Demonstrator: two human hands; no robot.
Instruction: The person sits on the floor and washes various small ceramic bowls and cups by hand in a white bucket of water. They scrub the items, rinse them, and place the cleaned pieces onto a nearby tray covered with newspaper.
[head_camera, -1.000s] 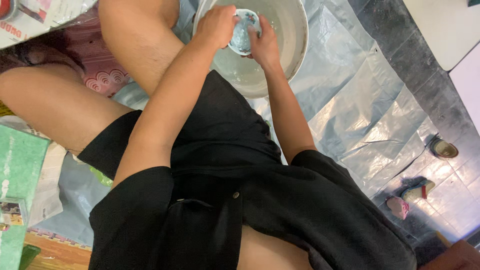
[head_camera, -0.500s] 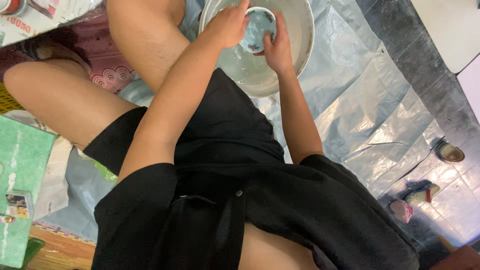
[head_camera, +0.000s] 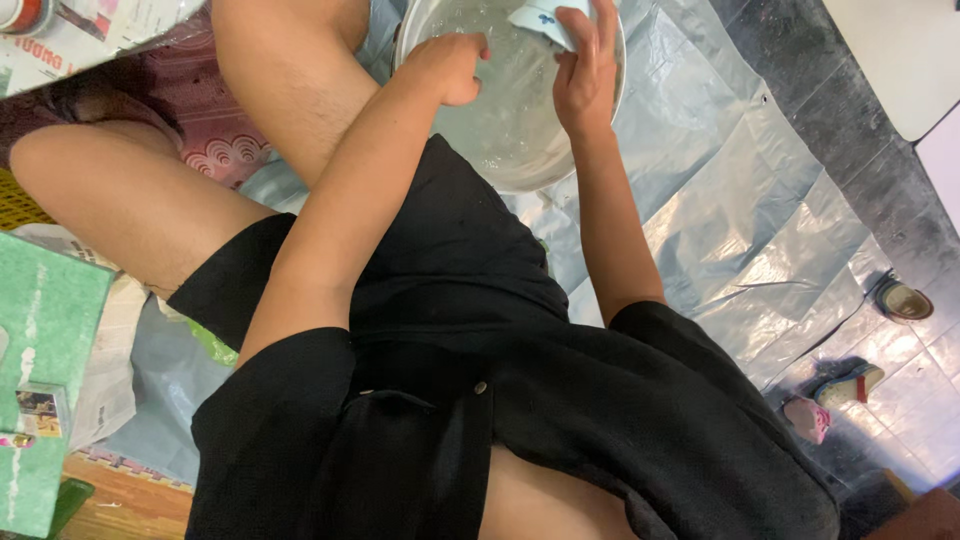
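Note:
A round metal basin (head_camera: 610, 110) with water stands on the floor in front of me. My right hand (head_camera: 585, 75) holds a small white bowl with blue marks (head_camera: 540, 18) tilted over the basin's far side, near the top edge of the view. My left hand (head_camera: 450, 65) hovers over the basin's left part with its fingers curled in and nothing visible in them. It is apart from the bowl. My bare knees and black clothes fill the lower and left part of the view.
A grey plastic sheet (head_camera: 740, 220) covers the floor under the basin. A green box (head_camera: 40, 340) and crumpled paper lie at the left, printed paper (head_camera: 90, 35) at the top left. Small sandals (head_camera: 850, 385) sit on the tiles at the right.
My left hand has come off the bowl and drawn back to the left. My right hand keeps the bowl and has lifted it toward the basin's far rim.

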